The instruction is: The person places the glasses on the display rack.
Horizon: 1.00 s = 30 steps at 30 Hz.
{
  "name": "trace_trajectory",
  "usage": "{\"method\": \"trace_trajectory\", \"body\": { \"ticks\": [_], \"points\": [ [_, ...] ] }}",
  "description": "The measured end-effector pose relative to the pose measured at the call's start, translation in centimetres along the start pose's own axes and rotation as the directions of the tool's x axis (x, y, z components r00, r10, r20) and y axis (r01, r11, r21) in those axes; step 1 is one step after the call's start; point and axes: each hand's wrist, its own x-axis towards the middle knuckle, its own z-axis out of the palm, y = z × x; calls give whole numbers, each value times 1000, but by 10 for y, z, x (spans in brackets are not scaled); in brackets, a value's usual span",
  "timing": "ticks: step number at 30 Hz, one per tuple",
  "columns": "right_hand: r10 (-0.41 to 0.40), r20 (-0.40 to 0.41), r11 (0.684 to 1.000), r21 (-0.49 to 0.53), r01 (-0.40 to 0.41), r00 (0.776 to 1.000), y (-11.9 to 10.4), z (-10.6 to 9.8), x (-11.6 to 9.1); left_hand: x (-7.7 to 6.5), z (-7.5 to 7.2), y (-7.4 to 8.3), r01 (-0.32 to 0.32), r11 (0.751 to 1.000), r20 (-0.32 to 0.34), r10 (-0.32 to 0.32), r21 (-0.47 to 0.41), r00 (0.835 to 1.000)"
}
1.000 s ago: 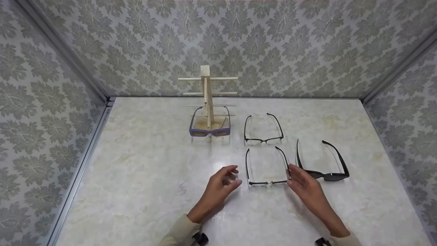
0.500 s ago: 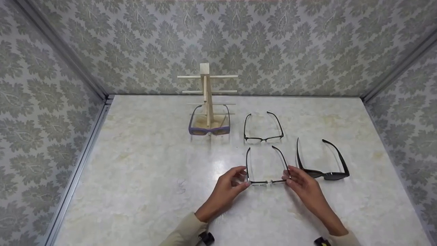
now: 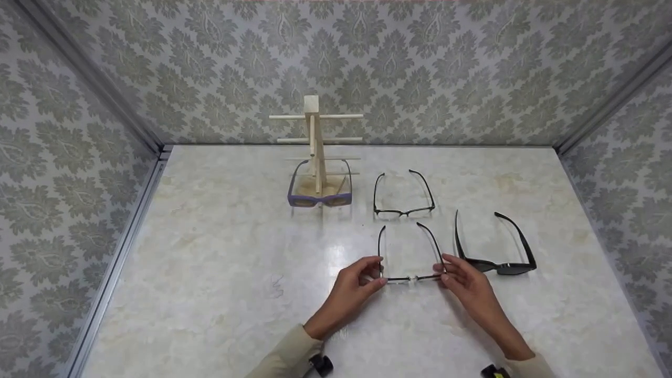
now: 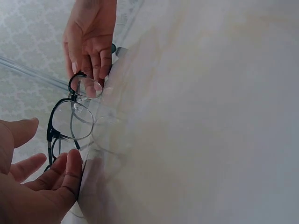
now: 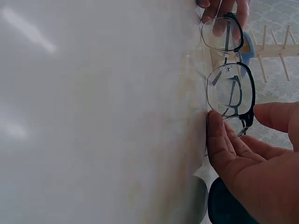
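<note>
A pair of eyeglasses (image 3: 397,279) with black upper rims and clear lenses is between my hands, temples unfolded and pointing away from me. My left hand (image 3: 350,283) holds its left front corner, thumb at the front and fingers along the temple. At the opposite corner, my right hand (image 3: 470,286) pinches the frame near the hinge. In the right wrist view the thumb meets the black rim (image 5: 253,88), with fingers under the lens. The left wrist view shows the lower lens edges right at the tabletop (image 4: 196,130), where they are reflected.
Behind lies another pair of black-rimmed eyeglasses (image 3: 403,213). Black sunglasses (image 3: 512,269) lie close to the right hand. At the back left stands a wooden display rack (image 3: 312,105) with pegs, and purple sunglasses (image 3: 319,200) at its base. Patterned walls (image 3: 362,68) enclose the table.
My left hand has moved right to the eyeglasses and taken hold of their left corner. The right hand keeps its grip. The temples stand slightly closer together; the view has shifted a little.
</note>
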Motion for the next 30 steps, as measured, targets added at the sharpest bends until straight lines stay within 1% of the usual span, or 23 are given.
{"method": "trace_trajectory", "body": {
  "ticks": [7,13,17,23,30],
  "points": [
    [-5,-15,1000,1,5,1000,1,3,1,2,1,-1,-14,1000,-7,14,10,1000],
    [-58,-30,998,-16,57,998,3,5,-1,2,2,-2,-23,1000,-12,23,-3,1000],
    [-84,-53,996,-9,84,995,4,7,-2,1,2,-2,-23,1000,-16,23,1,1000],
    [-86,-72,996,-6,86,994,4,10,-3,1,3,-3,-27,1000,-19,27,6,999],
    [-85,-85,996,-14,84,993,3,13,-4,1,2,-2,-23,1000,-55,23,3,998]
  ]
}}
